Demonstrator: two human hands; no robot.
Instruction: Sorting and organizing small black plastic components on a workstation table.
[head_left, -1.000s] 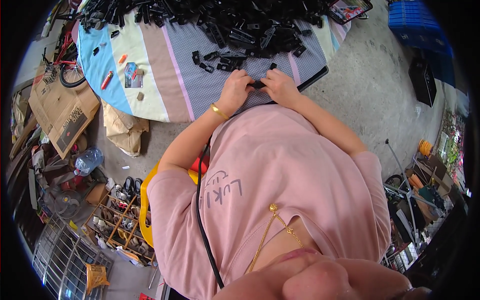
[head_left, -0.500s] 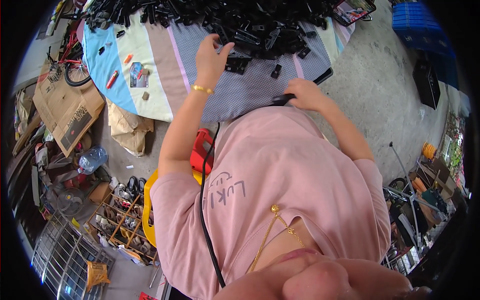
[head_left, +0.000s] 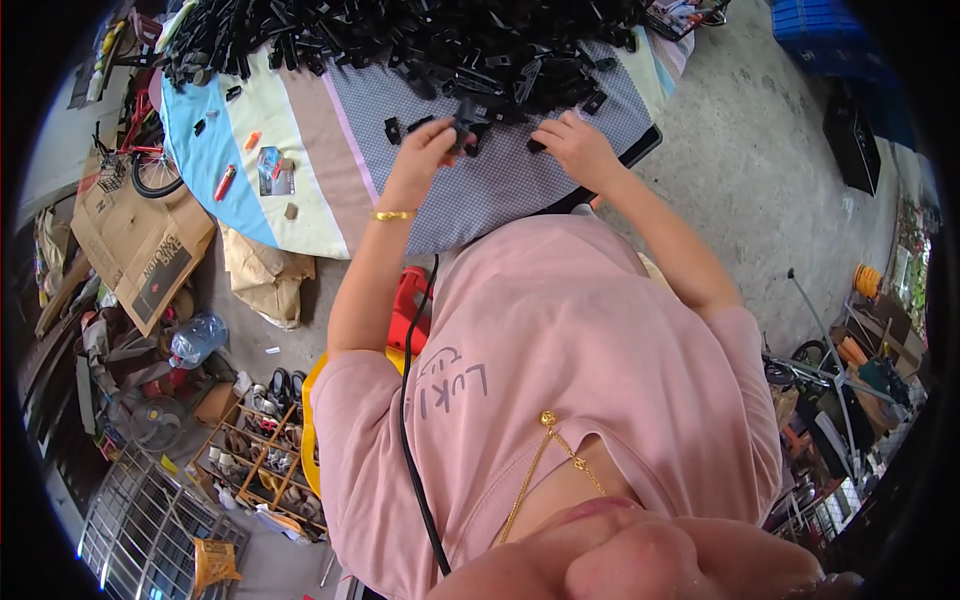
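My left hand [head_left: 427, 158], with a gold bracelet at its wrist, pinches a black plastic part [head_left: 464, 118] above the patterned cloth [head_left: 400, 215]. The part is slightly blurred, so its exact kind is unclear. To its right, my right hand [head_left: 583, 152] has its fingers curled down on a small black piece [head_left: 536, 145] on the cloth. Just beyond both hands spreads a large heap of black plastic parts [head_left: 490, 60]. A few loose ones lie at its near edge, some partly hidden by my left hand.
On the cloth's left side lie a red lighter [head_left: 225, 182], an orange piece [head_left: 253, 140], a card [head_left: 273, 172] and small brown blocks. A dark flat edge [head_left: 641, 146] shows at the table's right rim. A black cable [head_left: 404, 400] runs down my shirt.
My left hand has drawn back from the heap and now holds a black part. My right hand has left the dark object at the table's near edge and moved forward to the small piece.
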